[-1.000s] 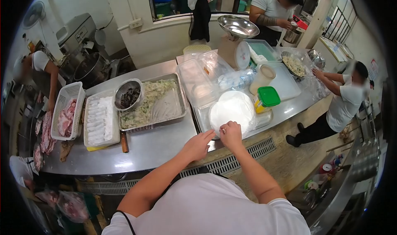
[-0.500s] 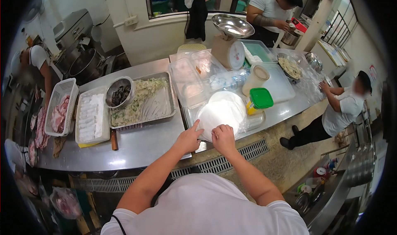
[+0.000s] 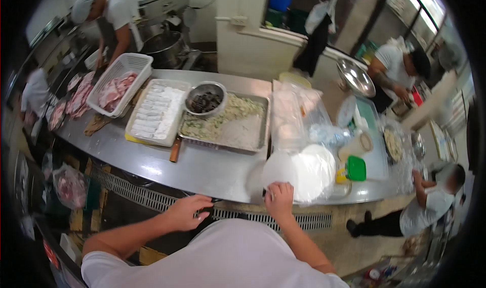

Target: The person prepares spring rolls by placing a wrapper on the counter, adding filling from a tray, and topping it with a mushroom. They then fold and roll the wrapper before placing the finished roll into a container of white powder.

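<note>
My right hand point(image 3: 279, 199) pinches the near edge of a thin, round white sheet point(image 3: 280, 170), which is lifted off to the left of a stack of similar round sheets point(image 3: 315, 172). The stack lies on the metal table's right part. My left hand point(image 3: 191, 210) is in front of the table's near edge, fingers apart and holding nothing. Beyond it, a metal tray point(image 3: 242, 147) holds a greenish-white mixture, and a steel bowl point(image 3: 205, 99) with dark pieces sits on the tray's left corner.
Left of the tray are a white container of pale rolls point(image 3: 155, 113), a wooden handle point(image 3: 175, 149) and a white basket of meat point(image 3: 119, 85). A green-lidded tub point(image 3: 353, 170) stands right of the stack. Several people are around the tables.
The view has turned left. My left hand has left the stack and moved left, off the sheets. My right hand has drawn one round sheet leftward from the stack.
</note>
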The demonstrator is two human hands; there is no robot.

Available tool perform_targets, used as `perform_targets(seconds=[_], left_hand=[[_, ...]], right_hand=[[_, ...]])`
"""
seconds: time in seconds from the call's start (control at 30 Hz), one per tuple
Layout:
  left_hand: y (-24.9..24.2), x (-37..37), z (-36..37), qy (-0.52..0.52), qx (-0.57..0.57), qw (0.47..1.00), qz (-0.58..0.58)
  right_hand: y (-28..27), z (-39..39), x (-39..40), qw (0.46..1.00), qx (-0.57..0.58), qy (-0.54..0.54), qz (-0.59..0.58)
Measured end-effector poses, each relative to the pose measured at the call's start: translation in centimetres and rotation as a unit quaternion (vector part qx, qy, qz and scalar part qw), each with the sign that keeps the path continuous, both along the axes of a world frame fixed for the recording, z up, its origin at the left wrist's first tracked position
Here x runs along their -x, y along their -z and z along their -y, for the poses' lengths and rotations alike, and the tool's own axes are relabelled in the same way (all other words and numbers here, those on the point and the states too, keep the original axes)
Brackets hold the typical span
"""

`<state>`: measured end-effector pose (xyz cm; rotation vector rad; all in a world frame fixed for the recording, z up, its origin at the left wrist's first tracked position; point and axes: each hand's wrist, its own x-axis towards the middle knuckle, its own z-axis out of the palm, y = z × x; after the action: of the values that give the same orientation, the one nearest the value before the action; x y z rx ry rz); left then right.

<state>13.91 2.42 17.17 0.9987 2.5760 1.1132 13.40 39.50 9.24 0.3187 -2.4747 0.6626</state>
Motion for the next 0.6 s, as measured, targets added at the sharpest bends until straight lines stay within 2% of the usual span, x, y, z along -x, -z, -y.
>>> perform_targets(seconds=[0.07,0.1,0.13,0.2,0.27,0.33,0.4,0.5,0.6], left_hand=[[-0.9,-2.9,1.4,-0.142,-0.053,0.982,0.112],[1.2,-3.9,1.9,-0.19,-0.095,0.973,0.089],[0.4,-4.2,1.0,-0.256,-0.1,0.954,0.119],[1.4,-2.9,-1.7,-0.316,-0.26,0.89,0.202],[0.1,0.8,-4.0,-0.284,-0.286,0.901,0.16],[-1.7,5.8,-4.9,-0.186,-0.277,0.943,0.007],[-2.0,10.6,-4.9,-0.095,-0.27,0.954,-0.085],[-0.8,14.3,-1.8,0.076,-0.173,0.972,-0.142],[2.7,13.0,1.4,0.163,-0.146,0.969,-0.117]], right_hand=[[-0.2,1.9,0.0,0.999,-0.001,-0.03,0.014],[-0.1,2.9,0.1,0.999,0.001,-0.041,0.019],[0.2,3.7,0.5,0.998,-0.004,-0.057,0.022],[1.0,5.6,0.8,0.996,-0.009,-0.085,0.036],[1.6,7.3,1.6,0.992,-0.026,-0.117,0.029],[2.2,8.9,2.0,0.988,-0.035,-0.144,0.034],[2.8,10.5,2.1,0.985,-0.06,-0.15,0.066],[4.7,12.4,3.6,0.982,-0.086,-0.141,0.093],[6.3,14.0,4.5,0.98,-0.085,-0.133,0.124]])
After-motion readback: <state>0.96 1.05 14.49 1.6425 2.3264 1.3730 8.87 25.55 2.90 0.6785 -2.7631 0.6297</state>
